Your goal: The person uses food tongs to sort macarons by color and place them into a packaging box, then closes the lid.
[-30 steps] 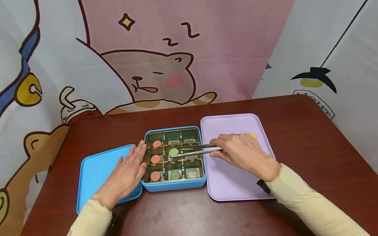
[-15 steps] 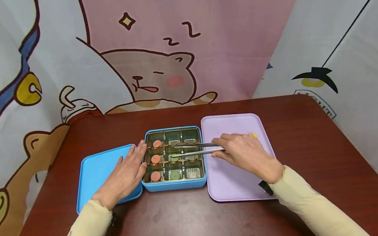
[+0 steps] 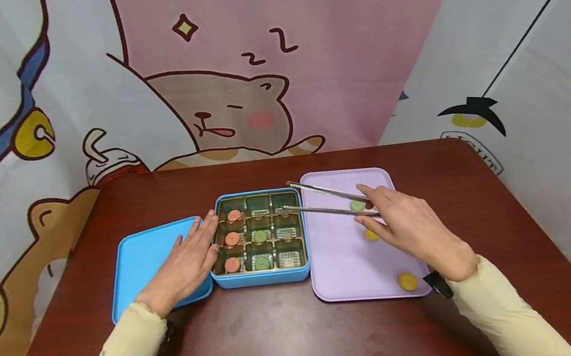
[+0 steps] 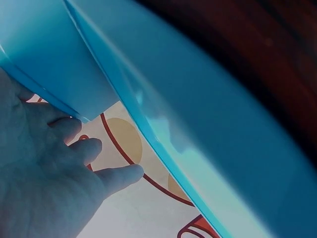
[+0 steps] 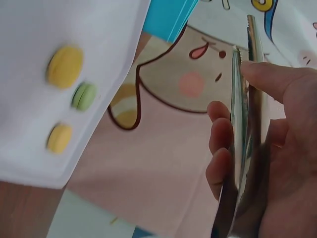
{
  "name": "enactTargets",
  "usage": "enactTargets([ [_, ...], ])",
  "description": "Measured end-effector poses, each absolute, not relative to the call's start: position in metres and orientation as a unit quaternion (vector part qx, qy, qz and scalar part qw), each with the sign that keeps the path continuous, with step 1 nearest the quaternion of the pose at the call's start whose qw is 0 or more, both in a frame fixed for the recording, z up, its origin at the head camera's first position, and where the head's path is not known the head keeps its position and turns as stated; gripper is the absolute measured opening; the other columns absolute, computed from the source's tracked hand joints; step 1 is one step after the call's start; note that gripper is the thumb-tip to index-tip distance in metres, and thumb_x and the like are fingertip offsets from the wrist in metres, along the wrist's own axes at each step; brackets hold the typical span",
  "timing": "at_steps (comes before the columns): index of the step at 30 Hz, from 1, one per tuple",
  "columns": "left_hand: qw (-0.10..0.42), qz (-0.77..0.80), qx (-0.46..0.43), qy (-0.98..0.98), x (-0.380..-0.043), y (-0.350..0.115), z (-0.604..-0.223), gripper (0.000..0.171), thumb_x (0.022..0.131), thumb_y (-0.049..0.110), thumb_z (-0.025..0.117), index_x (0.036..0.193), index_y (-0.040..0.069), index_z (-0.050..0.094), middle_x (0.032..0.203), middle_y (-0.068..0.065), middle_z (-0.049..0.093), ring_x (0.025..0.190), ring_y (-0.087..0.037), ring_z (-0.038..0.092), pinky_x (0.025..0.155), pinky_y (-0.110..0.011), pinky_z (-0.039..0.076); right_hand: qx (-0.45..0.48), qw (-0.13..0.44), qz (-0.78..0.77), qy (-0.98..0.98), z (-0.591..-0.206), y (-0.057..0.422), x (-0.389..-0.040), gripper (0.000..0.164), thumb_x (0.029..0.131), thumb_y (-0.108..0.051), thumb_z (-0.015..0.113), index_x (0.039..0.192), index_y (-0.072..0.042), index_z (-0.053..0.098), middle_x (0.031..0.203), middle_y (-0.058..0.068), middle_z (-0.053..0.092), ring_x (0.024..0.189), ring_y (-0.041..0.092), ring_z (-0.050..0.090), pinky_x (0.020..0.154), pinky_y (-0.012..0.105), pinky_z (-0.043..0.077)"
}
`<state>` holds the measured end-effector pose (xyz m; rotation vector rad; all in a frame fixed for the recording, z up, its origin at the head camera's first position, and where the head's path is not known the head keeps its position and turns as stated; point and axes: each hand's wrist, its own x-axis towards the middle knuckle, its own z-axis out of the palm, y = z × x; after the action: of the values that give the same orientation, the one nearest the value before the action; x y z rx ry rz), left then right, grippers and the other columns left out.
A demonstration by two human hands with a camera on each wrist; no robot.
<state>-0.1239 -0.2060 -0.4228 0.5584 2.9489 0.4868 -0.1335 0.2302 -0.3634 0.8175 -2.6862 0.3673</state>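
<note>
My left hand rests with straight fingers along the left wall of a blue box; its fingers reach that wall in the left wrist view. The box has a divided gold insert. Pink macarons sit in all three left compartments, green macarons in the middle and front ones of the centre column. My right hand grips metal tongs, tips apart with nothing between them, over the box's right edge and the lilac tray. A green macaron and yellow macarons lie on the tray.
A blue lid lies left of the box, partly under my left forearm. The lilac tray stands right beside the box. All rest on a dark brown table, with a printed cloth hanging behind its far edge.
The tongs opened and let go of the green macaron in the centre compartment. My right hand then moved right and back with them, uncovering macarons on the tray. My left hand stayed put.
</note>
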Motion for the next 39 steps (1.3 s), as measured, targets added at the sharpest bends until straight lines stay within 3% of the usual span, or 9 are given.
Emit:
enactTargets([
  [7, 0.047, 0.16, 0.183, 0.969, -0.123, -0.206, -0.422, 0.062, 0.113, 0.031, 0.038, 0.166, 0.007, 0.018, 0.173, -0.01, 0.013, 0.158, -0.039, 0.012, 0.118, -0.071, 0.018, 0.242, 0.143, 0.141, -0.949, -0.364, 0.264, -0.126, 0.045, 0.089, -0.024, 0.084, 0.124, -0.003, 0.065, 0.1, 0.008, 0.068, 0.073, 0.017, 0.06, 0.058, 0.036, 0.051],
  [17, 0.05, 0.169, 0.187, 0.966, -0.121, -0.208, -0.427, 0.062, 0.114, 0.031, 0.037, 0.167, 0.009, 0.015, 0.174, -0.009, 0.009, 0.158, -0.04, 0.012, 0.117, -0.073, 0.016, 0.171, 0.118, 0.114, -0.971, -0.382, 0.302, -0.112, 0.049, 0.092, -0.038, 0.08, 0.133, -0.017, 0.064, 0.103, 0.008, 0.074, 0.059, 0.015, 0.052, 0.043, 0.03, 0.035],
  [28, 0.051, 0.166, 0.182, 0.968, -0.122, -0.207, -0.425, 0.063, 0.114, 0.032, 0.038, 0.167, 0.01, 0.015, 0.174, -0.009, 0.01, 0.158, -0.04, 0.012, 0.117, -0.072, 0.017, 0.117, 0.072, 0.098, -0.986, -0.402, 0.327, -0.099, 0.051, 0.091, -0.04, 0.079, 0.128, -0.007, 0.065, 0.103, 0.018, 0.072, 0.058, 0.018, 0.051, 0.042, 0.03, 0.036],
  [39, 0.048, 0.165, 0.184, 0.968, -0.122, -0.207, -0.425, 0.063, 0.113, 0.032, 0.039, 0.167, 0.008, 0.015, 0.173, -0.01, 0.011, 0.157, -0.041, 0.012, 0.117, -0.073, 0.017, 0.106, 0.064, 0.083, -0.989, -0.409, 0.333, -0.1, 0.049, 0.091, -0.04, 0.079, 0.124, -0.006, 0.065, 0.092, 0.014, 0.07, 0.056, 0.018, 0.049, 0.041, 0.031, 0.036],
])
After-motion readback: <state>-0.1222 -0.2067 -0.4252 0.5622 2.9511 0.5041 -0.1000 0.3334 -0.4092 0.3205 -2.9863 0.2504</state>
